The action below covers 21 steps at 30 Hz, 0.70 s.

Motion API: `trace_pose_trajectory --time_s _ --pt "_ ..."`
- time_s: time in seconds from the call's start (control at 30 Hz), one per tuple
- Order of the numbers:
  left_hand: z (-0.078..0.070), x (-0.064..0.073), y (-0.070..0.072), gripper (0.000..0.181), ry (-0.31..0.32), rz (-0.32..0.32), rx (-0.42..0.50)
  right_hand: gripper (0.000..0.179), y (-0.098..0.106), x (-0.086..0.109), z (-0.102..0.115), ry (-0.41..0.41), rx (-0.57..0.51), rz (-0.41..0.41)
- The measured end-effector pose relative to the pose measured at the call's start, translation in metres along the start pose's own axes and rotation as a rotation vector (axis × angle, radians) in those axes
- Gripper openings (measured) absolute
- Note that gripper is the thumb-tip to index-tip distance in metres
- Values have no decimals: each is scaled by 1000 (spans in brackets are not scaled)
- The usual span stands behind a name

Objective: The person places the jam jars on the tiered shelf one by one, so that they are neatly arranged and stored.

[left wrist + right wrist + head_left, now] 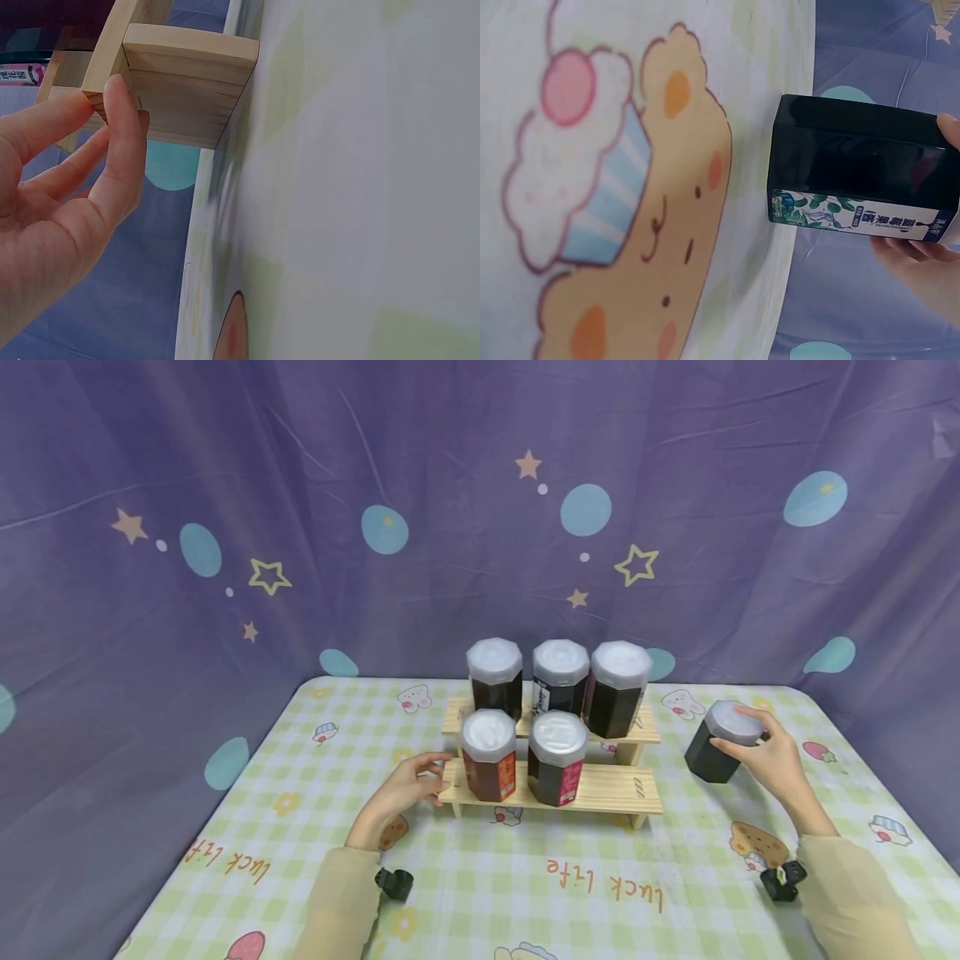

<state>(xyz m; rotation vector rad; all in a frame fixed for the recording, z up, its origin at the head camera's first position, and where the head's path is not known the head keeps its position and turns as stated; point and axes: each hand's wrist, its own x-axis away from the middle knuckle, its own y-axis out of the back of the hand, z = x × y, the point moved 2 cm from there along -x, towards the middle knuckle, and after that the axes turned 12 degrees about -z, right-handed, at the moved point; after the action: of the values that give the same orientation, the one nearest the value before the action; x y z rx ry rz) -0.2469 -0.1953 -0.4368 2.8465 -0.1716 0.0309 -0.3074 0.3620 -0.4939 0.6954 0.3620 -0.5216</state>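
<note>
At the right of the table, my right hand (772, 760) grips a dark jar (712, 757) near its whitish lid, thumb and fingers on opposite sides. A blueberry-patterned label shows on this jar (862, 169) in the right wrist view. Whether its base touches the cloth, I cannot tell. My left hand (405, 792) pinches the left end of the lower step of a two-step wooden rack (607, 787); the left wrist view shows thumb and fingertips at the plank's corner. On that step stand a reddish-brown jar (489, 768) and a dark jar with pink label (555, 772).
The upper step holds three dark jars: left (497, 685), middle (561, 681) and right (617, 693). A green-checked tablecloth (465, 877) covers the table. Behind it hangs a purple curtain (465, 577) with stars and blue ovals.
</note>
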Motion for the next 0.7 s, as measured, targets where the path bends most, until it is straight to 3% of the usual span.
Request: trace_pose_trajectory --time_s 0.33,0.43,0.6,0.63,0.7 --pt "-2 1 0 48 -4 4 -3 70 0 0 0 -17 -1 -8" --pt "-1 0 0 48 -4 3 -2 71 5 4 18 -21 18 -17" --pt "1 -1 0 47 -8 3 -2 67 23 20 74 -61 -4 -12" --pt "1 -1 0 47 -8 4 -1 66 24 23 78 -67 -4 -19" --pt "1 -1 0 48 -12 9 -2 65 19 22 64 -50 -3 -49"
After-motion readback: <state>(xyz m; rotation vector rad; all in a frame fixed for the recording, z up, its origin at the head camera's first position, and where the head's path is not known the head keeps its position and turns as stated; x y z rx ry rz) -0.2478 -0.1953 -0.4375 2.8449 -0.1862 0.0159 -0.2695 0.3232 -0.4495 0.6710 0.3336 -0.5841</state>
